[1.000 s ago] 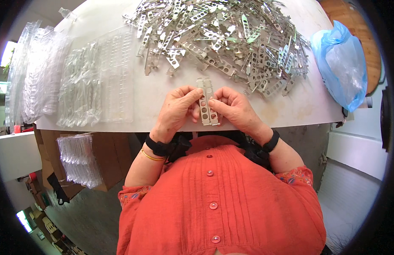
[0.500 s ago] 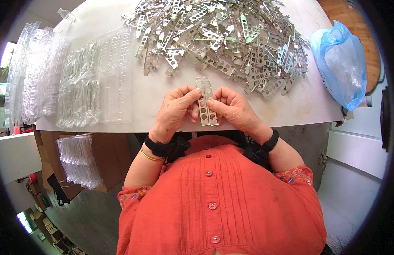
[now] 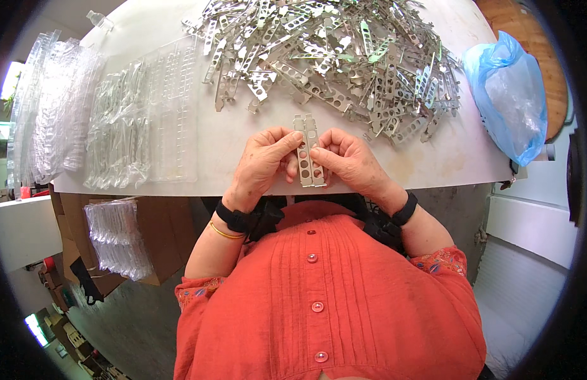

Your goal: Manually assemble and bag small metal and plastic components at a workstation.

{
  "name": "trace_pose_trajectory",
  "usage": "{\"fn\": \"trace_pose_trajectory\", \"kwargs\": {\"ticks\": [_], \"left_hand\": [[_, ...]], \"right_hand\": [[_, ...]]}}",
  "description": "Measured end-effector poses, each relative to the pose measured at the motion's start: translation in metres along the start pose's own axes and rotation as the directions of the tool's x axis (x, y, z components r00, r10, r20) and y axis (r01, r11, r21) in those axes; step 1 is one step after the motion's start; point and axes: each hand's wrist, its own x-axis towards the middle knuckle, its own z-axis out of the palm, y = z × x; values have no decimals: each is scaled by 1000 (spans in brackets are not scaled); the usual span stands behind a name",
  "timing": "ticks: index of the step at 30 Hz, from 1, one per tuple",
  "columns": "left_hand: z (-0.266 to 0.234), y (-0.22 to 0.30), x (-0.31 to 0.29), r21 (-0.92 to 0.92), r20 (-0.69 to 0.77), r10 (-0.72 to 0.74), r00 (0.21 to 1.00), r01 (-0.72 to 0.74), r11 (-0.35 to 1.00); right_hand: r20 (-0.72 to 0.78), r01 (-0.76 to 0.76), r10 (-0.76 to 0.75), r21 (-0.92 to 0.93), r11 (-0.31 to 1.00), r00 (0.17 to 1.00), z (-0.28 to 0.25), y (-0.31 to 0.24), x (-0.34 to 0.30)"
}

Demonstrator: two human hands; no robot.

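Two flat metal brackets with rows of round holes stand side by side between my hands, near the table's front edge. My left hand (image 3: pixel 262 158) pinches the left metal bracket (image 3: pixel 303 163), thumb on its face near the upper part. With thumb and fingers, my right hand (image 3: pixel 350 161) grips the right metal bracket (image 3: pixel 313 142). The fingers behind both brackets are partly hidden. Beyond my hands lies a large heap of similar metal brackets (image 3: pixel 344 63), tangled in all directions.
On the table's left are a clear plastic tray (image 3: pixel 173 120) with bagged pieces and stacked clear trays (image 3: pixel 59 107). A blue plastic bag (image 3: pixel 505 95) sits at the right edge. Below the left side, a cardboard box (image 3: pixel 160 234) carries a clear-wrapped bundle (image 3: pixel 118 239).
Almost nothing differs. Both hands hold the two brackets in the same pose, and the whole view has shifted very slightly.
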Motion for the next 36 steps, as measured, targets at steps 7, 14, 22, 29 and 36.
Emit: {"fn": "trace_pose_trajectory", "kwargs": {"ticks": [7, 14, 22, 29, 36], "left_hand": [[-1, -3, 1, 27, -9, 13, 1000, -12, 1000], [2, 0, -1, 11, -7, 11, 1000, -11, 1000], [-1, -2, 0, 27, 7, 16, 1000, -16, 999], [-3, -4, 1, 26, 20, 23, 1000, -24, 999], [-4, -2, 1, 21, 29, 9, 1000, -9, 1000]], "right_hand": [[17, 4, -4, 3, 1000, 1000, -2, 4, 1], [23, -5, 5, 9, 1000, 1000, -2, 2, 1], [29, 11, -11, 5, 1000, 1000, -2, 2, 1], [16, -13, 13, 2, 1000, 1000, -2, 1, 1], [19, -7, 7, 7, 1000, 1000, -2, 1, 0]]}}
